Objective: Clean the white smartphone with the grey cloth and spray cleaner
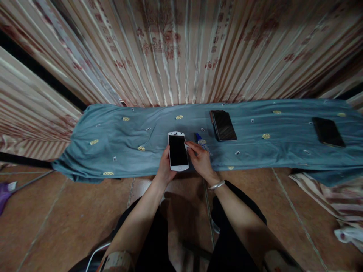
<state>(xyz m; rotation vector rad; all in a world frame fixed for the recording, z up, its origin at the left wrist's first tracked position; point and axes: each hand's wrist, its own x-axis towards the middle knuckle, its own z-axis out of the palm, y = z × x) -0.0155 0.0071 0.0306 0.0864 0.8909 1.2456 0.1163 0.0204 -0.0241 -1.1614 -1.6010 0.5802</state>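
Left hand [164, 166] grips glossy white phone [178, 151] (rectangular); right hand [200, 158] pinches small wipe [186, 144].

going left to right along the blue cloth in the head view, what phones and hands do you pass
left hand → white-framed phone with dark screen → right hand → black phone in an open folio case → black phone lying flat at far right

- We see both bare forearms reaching forward from the bottom edge, converging toward the middle.
- Our left hand [165, 168] is cupped, fingers curled upward, its grip closed.
- Our right hand [200, 158] is pinched at the fingertips, thumb and forefinger together; a bangle circles that wrist.
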